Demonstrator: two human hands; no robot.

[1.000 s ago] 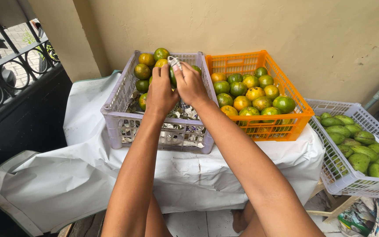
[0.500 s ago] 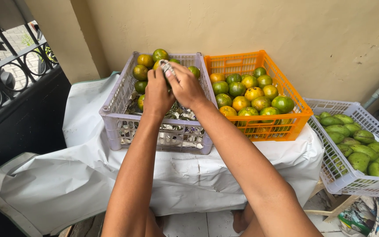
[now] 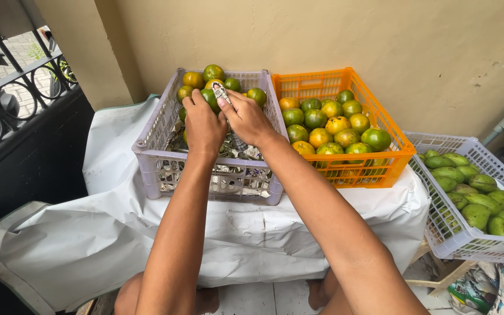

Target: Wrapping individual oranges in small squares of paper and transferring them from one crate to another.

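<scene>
Nearest the camera, both forearms reached forward over a white sheet [image 3: 112, 233] draped on the tabletop. Beyond its front edge stood a grey-lilac slotted crate [image 3: 153, 157], lined with crumpled printed paper [image 3: 234, 175] that showed through the slots.

Over the crate, the left hand [image 3: 203, 123] and right hand [image 3: 246, 118] met, touching. Left grip was wrapped around a green citrus fruit [image 3: 210, 99], mostly hidden by the fingers. Right grip had thumb and forefinger pressed together on a small sticker label [image 3: 220, 92], pale with dark print, sitting at the top of that fruit, right at the fingertips of both hands. Could not tell how much of the label was stuck down.

Behind the hands, a pile of green-yellow citrus [image 3: 212, 74] lay at the far end of the grey crate. Just beside it on the right, touching, an orange crate [image 3: 380, 166] held more citrus [image 3: 328, 125]. Off the tabletop to the right, lower, a white basket [image 3: 468, 245] held green mangoes [image 3: 473, 198]. Far back, a beige wall [image 3: 322, 35]; at left, a black iron railing [image 3: 7, 87].

Compared with half a second before, the hands sat at the same spot above the crate; the label pinch had barely shifted.
</scene>
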